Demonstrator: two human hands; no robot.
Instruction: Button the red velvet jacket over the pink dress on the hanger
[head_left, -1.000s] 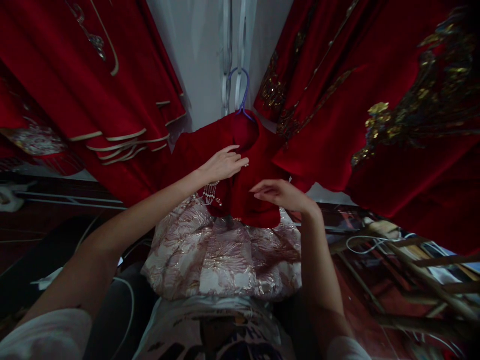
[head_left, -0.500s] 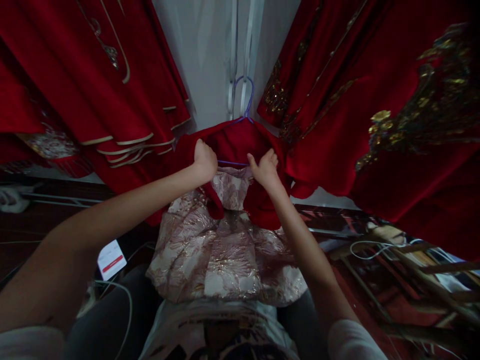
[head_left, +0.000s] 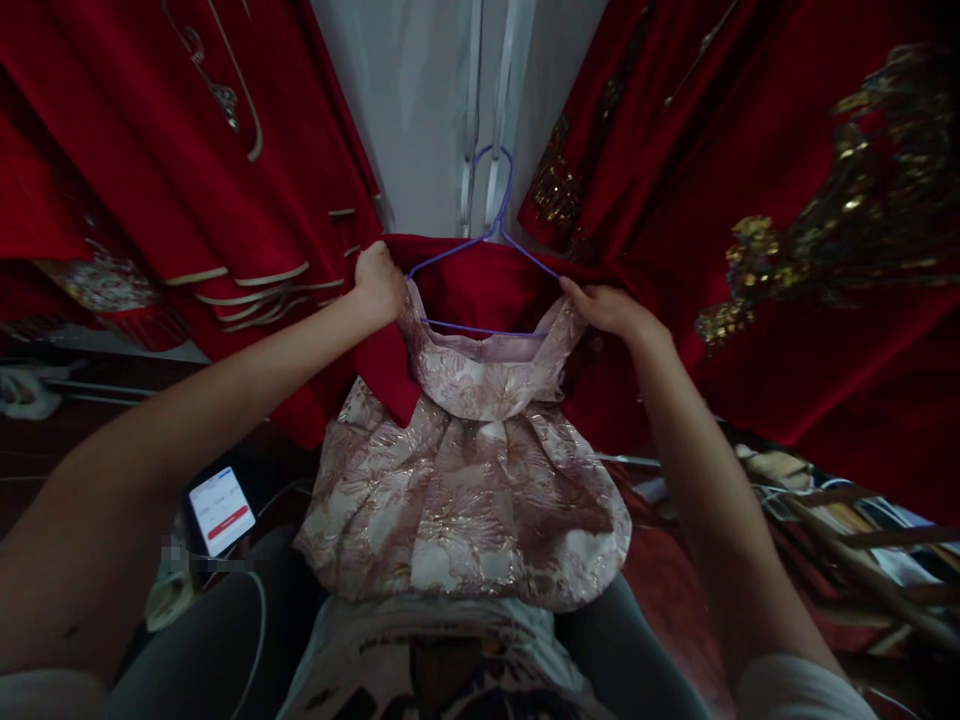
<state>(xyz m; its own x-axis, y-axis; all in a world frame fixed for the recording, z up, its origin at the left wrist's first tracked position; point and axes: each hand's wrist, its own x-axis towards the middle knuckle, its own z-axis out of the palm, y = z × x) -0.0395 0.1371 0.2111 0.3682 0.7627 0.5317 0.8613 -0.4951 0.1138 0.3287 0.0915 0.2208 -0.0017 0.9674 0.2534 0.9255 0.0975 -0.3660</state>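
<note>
A pink-and-gold brocade dress (head_left: 465, 500) hangs in front of me on a thin purple hanger (head_left: 465, 242), its bodice and shoulder straps showing. Behind and around its shoulders is a red garment (head_left: 480, 275), spread wide with one front panel hanging over the left of the bodice. My left hand (head_left: 381, 282) is closed on the red cloth beside the left strap. At the right end of the hanger, my right hand (head_left: 615, 308) pinches the red cloth next to the right strap; its fingertips are partly hidden.
Red gowns hang on both sides, the left one (head_left: 247, 180) with pale trim, the right one (head_left: 810, 360) with gold sequins. The hanger hooks onto metal rods (head_left: 472, 120). A lit phone (head_left: 221, 510) with a cable lies at lower left. A wooden frame (head_left: 847, 540) stands at lower right.
My hands have moved apart, the right one farther outward. The red garment has opened off the dress's shoulders, baring the hanger's arms, the straps and the bodice.
</note>
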